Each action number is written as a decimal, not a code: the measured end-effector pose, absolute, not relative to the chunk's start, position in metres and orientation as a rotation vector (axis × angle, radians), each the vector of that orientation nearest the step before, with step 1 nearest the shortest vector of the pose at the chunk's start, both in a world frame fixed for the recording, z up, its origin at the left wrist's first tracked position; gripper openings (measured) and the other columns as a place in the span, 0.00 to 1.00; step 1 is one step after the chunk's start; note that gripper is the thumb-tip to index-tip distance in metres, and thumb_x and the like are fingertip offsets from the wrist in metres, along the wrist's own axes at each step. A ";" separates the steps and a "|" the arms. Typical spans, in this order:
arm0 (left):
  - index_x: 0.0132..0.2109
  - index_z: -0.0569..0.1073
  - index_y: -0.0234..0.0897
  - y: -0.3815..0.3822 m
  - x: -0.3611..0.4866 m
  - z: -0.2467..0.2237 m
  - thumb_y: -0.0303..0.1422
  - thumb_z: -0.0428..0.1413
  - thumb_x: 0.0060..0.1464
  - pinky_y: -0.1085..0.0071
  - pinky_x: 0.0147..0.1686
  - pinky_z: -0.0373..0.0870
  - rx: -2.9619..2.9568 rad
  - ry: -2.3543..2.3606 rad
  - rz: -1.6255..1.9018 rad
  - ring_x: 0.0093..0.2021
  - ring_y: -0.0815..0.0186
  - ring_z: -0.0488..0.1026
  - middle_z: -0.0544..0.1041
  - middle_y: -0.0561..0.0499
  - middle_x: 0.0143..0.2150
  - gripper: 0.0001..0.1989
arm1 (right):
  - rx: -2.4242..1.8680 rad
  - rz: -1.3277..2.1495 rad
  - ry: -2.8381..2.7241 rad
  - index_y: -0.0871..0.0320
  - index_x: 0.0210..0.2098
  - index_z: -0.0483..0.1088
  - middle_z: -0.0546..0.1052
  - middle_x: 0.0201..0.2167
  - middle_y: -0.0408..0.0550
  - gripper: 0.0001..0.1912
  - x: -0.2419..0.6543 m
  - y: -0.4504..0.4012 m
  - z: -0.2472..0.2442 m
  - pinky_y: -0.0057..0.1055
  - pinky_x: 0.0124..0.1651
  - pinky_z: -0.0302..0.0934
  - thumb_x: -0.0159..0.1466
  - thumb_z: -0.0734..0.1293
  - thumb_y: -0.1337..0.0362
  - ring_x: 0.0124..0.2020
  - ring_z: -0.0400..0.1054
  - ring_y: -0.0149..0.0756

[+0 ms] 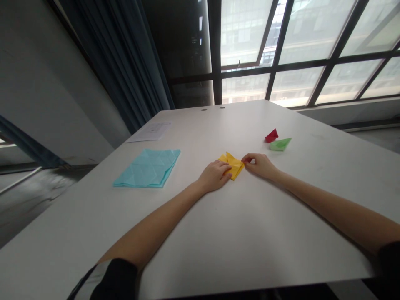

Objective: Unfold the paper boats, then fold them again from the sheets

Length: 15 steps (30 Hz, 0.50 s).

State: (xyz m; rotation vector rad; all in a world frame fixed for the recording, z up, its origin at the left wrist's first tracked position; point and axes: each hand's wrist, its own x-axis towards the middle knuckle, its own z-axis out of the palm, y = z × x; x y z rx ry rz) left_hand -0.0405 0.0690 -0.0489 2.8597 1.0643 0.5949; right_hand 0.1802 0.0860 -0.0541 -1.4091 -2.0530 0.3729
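A piece of folded yellow paper lies on the white table between my hands, with one flap standing up at its far side. My left hand rests on its left part, fingers laid over the paper and pressing it to the table. At the right corner, my right hand pinches the paper between thumb and fingertips. Part of the yellow paper is hidden under the left fingers. Beyond my right hand are two small folded paper pieces, one red and one green.
A stack of creased light-blue sheets lies to the left on the white table. Farther back is a printed white sheet. Past the table are a dark blue curtain and framed windows.
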 end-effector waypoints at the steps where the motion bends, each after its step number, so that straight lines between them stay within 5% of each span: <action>1: 0.48 0.69 0.36 0.069 -0.041 -0.049 0.39 0.47 0.56 0.64 0.50 0.62 2.859 1.050 0.590 0.49 0.61 0.66 0.71 0.46 0.49 0.17 | -1.422 0.383 -2.047 0.57 0.31 0.74 0.76 0.26 0.42 0.12 0.181 0.087 -0.054 0.26 0.32 0.59 0.52 0.60 0.69 0.27 0.67 0.31; 8: 0.50 0.67 0.35 0.068 -0.041 -0.048 0.46 0.52 0.50 0.61 0.47 0.63 2.759 1.099 0.672 0.47 0.58 0.67 0.72 0.44 0.47 0.25 | -1.414 0.421 -2.027 0.58 0.30 0.74 0.76 0.24 0.41 0.11 0.183 0.089 -0.056 0.25 0.30 0.58 0.50 0.61 0.69 0.25 0.66 0.30; 15: 0.46 0.68 0.35 0.077 -0.042 -0.055 0.33 0.51 0.52 0.66 0.43 0.66 2.552 1.294 0.771 0.41 0.62 0.69 0.74 0.46 0.41 0.14 | -1.346 0.283 -2.201 0.56 0.30 0.73 0.76 0.25 0.41 0.10 0.188 0.088 -0.053 0.25 0.31 0.59 0.51 0.61 0.68 0.25 0.67 0.30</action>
